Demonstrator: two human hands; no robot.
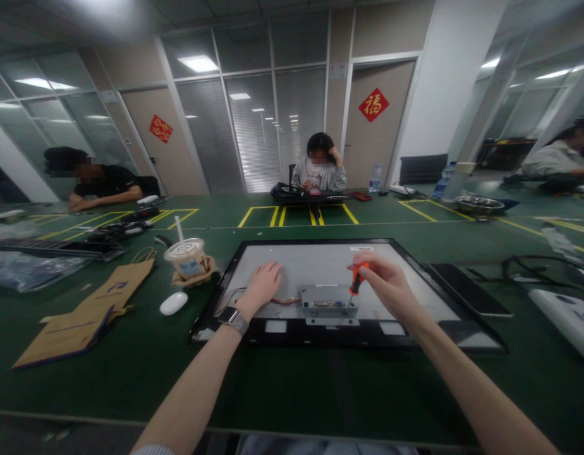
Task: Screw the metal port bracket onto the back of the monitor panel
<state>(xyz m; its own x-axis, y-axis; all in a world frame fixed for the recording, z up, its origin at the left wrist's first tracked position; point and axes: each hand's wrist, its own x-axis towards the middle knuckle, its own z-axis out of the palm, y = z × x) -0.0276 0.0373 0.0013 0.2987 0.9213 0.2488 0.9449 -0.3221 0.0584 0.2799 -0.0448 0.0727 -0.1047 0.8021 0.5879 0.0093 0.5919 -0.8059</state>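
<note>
A flat display panel [311, 262] with a black frame lies back side up on the green table. Near its front edge sits a metal bracket box [327, 302] with video ports along its side and thin wires running off to the left. My right hand [384, 278] grips a red and black screwdriver [358, 278], whose tip points down at the right end of the bracket box. My left hand [263, 287], with a watch on the wrist, rests flat on the left part of the panel, fingers stretched out.
Left of the panel stand a drink cup [188, 258] in a cardboard holder, a white mouse [173, 303] and a brown paper bag [102, 297]. On the right lie a dark phone-shaped slab [469, 289], cables and a white device [564, 322]. A person [319, 167] sits opposite.
</note>
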